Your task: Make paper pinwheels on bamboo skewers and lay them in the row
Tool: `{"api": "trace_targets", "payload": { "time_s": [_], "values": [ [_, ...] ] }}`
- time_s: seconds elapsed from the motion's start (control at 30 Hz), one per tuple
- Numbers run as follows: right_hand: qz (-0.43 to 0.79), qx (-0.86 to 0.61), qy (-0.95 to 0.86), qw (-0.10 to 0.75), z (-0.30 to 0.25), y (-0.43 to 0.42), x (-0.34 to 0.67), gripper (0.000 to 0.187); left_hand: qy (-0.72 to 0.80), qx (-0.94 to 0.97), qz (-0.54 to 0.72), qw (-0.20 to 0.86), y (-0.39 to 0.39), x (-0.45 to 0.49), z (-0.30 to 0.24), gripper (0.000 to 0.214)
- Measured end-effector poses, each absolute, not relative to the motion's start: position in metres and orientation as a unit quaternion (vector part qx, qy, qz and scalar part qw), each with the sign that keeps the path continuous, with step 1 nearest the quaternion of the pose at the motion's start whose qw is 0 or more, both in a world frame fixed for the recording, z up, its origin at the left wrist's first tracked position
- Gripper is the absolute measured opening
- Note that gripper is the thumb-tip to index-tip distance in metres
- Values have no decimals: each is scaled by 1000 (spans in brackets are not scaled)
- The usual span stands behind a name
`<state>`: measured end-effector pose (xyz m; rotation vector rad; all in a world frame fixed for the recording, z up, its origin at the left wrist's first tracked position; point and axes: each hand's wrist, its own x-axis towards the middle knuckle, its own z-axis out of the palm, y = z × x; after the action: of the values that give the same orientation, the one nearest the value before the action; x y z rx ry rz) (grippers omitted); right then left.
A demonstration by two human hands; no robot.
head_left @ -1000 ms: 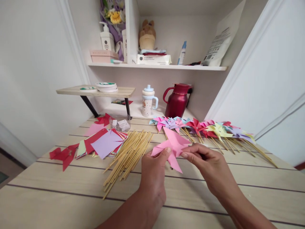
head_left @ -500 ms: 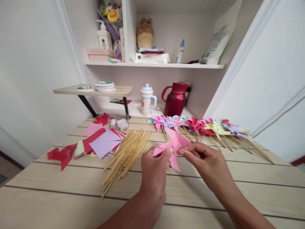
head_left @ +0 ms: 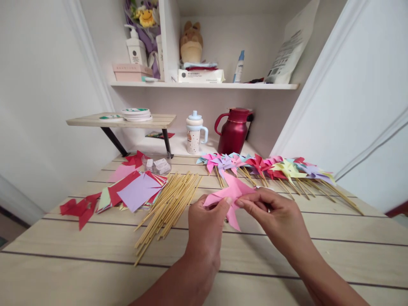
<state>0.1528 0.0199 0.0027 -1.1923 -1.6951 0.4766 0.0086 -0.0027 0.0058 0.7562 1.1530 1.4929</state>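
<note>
A pink paper pinwheel (head_left: 234, 191) is held between both hands above the table. My left hand (head_left: 207, 223) pinches it from the left, the thumb pressed near its centre. From the right, my right hand (head_left: 276, 212) grips it with thumb and forefinger close to the middle; its other fingers are curled. Whatever is behind the paper is hidden. Left of my hands lies a loose pile of thin wooden sticks (head_left: 168, 208). Past my right hand, finished pinwheels (head_left: 288, 170) in several colours lie in a row with their sticks toward me.
Stacked coloured paper sheets (head_left: 140, 192) and a red folded paper piece (head_left: 81, 209) lie on the left. Behind stand a small raised shelf (head_left: 159, 121) with tape rolls (head_left: 136, 114), a cup (head_left: 194, 135) and a red jug (head_left: 234, 131). A small clear bag (head_left: 159, 165) lies near the sheets.
The view has shifted slightly. Both hands keep the same grip on the pink pinwheel, with only a tiny movement of the fingers.
</note>
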Motion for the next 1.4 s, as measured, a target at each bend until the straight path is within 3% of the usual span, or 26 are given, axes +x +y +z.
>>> {"api": "trace_targets", "payload": {
  "time_s": [0.13, 0.27, 0.33, 0.5, 0.67, 1.1, 1.27, 1.4],
  "values": [
    [228, -488, -666, 516, 6, 16, 154, 20, 500, 313, 624, 513, -2, 6, 6, 16],
    [211, -520, -555, 614, 8, 24, 171, 24, 501, 311, 622, 515, 0, 2, 7, 18],
    [264, -502, -515, 643, 8, 34, 181, 26, 495, 315, 618, 523, 0, 1, 7, 20],
    [465, -485, -517, 531, 6, 48, 193, 33, 486, 337, 592, 547, -2, 4, 6, 22],
    [534, -460, -534, 468, 9, 38, 184, 24, 496, 357, 586, 532, -2, 4, 5, 20],
    [564, -417, -580, 413, 21, 26, 177, 28, 494, 315, 621, 520, 1, 14, 1, 26],
    [520, -438, -627, 380, 17, 28, 172, 23, 499, 340, 608, 515, 0, 13, 1, 25],
    [468, -471, -645, 379, 14, 28, 172, 30, 517, 383, 575, 506, -3, 11, 0, 20]
  ]
}}
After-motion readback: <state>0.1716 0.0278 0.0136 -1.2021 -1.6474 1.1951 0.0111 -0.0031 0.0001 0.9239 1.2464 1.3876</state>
